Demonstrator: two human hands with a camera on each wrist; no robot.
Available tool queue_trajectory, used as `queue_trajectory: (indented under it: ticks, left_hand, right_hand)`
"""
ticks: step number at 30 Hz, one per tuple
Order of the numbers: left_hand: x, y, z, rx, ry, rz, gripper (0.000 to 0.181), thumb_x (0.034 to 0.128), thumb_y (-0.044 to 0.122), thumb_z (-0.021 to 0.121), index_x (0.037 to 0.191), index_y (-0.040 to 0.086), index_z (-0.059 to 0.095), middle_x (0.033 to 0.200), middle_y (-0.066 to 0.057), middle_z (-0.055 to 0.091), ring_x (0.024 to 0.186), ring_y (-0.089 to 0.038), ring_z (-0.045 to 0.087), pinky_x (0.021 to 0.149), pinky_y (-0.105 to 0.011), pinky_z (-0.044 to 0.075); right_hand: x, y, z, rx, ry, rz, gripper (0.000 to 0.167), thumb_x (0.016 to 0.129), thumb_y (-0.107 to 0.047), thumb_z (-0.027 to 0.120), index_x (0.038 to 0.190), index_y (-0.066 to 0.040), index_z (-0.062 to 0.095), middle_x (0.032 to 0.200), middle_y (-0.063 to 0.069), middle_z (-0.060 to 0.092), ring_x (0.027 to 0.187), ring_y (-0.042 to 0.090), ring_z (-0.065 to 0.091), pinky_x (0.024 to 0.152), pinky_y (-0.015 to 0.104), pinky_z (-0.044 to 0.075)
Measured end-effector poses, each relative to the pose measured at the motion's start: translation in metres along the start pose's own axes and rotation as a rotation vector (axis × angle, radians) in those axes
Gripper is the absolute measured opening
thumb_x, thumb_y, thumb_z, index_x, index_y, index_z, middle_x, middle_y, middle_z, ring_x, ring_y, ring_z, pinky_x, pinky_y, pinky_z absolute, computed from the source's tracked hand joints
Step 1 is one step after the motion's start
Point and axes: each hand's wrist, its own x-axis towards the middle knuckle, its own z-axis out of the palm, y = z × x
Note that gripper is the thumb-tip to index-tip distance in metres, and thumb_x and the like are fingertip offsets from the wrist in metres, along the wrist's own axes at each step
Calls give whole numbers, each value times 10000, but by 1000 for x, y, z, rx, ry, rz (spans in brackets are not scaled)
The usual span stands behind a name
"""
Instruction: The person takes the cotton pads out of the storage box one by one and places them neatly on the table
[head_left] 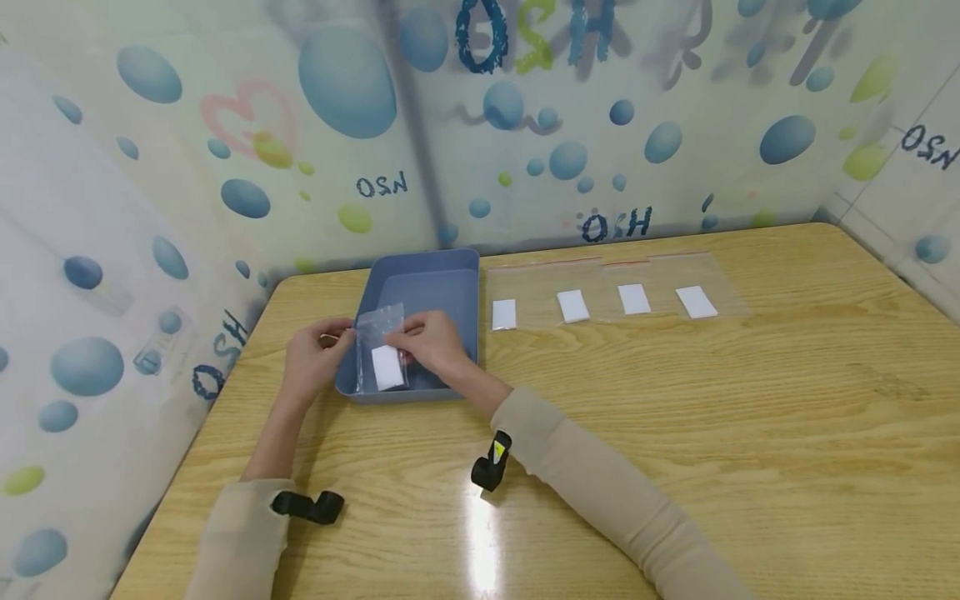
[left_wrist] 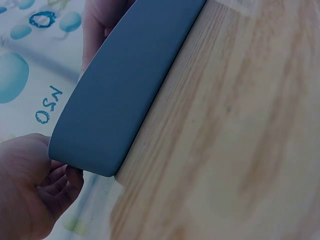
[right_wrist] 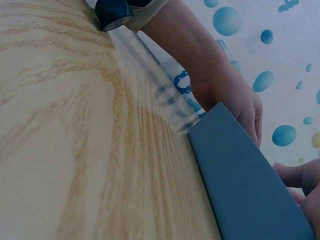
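Note:
Above the blue-grey tray [head_left: 420,398], a small clear plastic bag [head_left: 381,320] is held up between both hands. A white rectangular piece [head_left: 387,369] shows in its lower part. My left hand [head_left: 311,363] pinches the bag's left edge between thumb and fingers. My right hand [head_left: 433,343] pinches its right side, just over the white piece. In the left wrist view the tray wall [left_wrist: 115,85] hides the bag, and the left hand [left_wrist: 30,185] shows beside it. The right hand [right_wrist: 309,187] is partly cut off in the right wrist view.
Right of the tray, a row of clear bags lies flat on the wooden table [head_left: 675,417], holding white pieces such as this left one [head_left: 504,314] and this right one [head_left: 697,302]. A wall covering with printed bubbles [head_left: 347,81] stands behind.

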Motion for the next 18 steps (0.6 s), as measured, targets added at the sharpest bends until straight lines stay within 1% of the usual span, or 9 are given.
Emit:
queue_trajectory:
  ticks: [3, 6, 11, 15, 18]
  left_hand:
    - [0, 0, 0, -5, 11, 2, 286, 997, 134, 613, 1189, -59, 698, 1074, -219, 675, 870, -149, 605, 691, -114, 458]
    - [0, 1, -1, -13, 15, 8, 275, 994, 120, 613, 1178, -65, 700, 1061, -229, 675, 842, -116, 596, 686, -115, 460]
    - [-1, 1, -2, -9, 11, 12, 277, 999, 121, 611, 1182, -67, 697, 1061, -234, 674, 849, -136, 596, 677, -115, 457]
    - [0, 1, -1, -1, 15, 20, 272, 996, 112, 616, 1178, -71, 699, 1056, -236, 680, 850, -145, 601, 683, -110, 455]
    - [1, 0, -1, -2, 17, 24, 268, 993, 109, 621, 1174, -72, 701, 1051, -236, 682, 840, -134, 600, 684, -107, 455]
  right_hand:
    - [1, 1, -4, 0, 10, -11, 146, 905, -113, 771, 962, 20, 761, 753, 83, 721, 563, 112, 626, 600, 291, 568]
    - [2, 1, -7, 1, 11, -18, 148, 921, -103, 749, 980, 32, 759, 785, 93, 732, 565, 106, 629, 602, 282, 571]
    - [1, -1, -14, -8, 1, -38, 151, 936, -97, 728, 995, 39, 755, 829, 102, 741, 581, 101, 635, 629, 300, 582]
    - [-1, -3, -20, -21, -21, -64, 149, 932, -111, 735, 998, 20, 758, 801, 72, 725, 586, 101, 628, 635, 301, 577]
    - [-2, -4, -26, -6, -40, -80, 151, 933, -95, 732, 1008, 35, 750, 767, 70, 700, 587, 102, 615, 624, 281, 569]
